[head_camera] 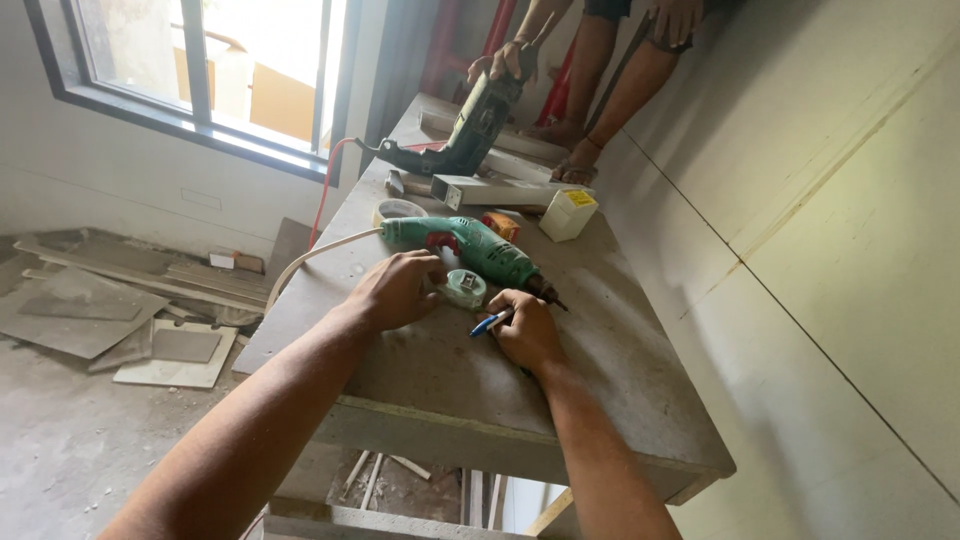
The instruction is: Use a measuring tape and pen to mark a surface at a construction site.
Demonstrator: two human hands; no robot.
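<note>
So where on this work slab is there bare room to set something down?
The slab is bare along its near edge, right of the right hand, and on its left strip beside the white cord. It is crowded from the green drill back to the white box and metal tube.
</note>
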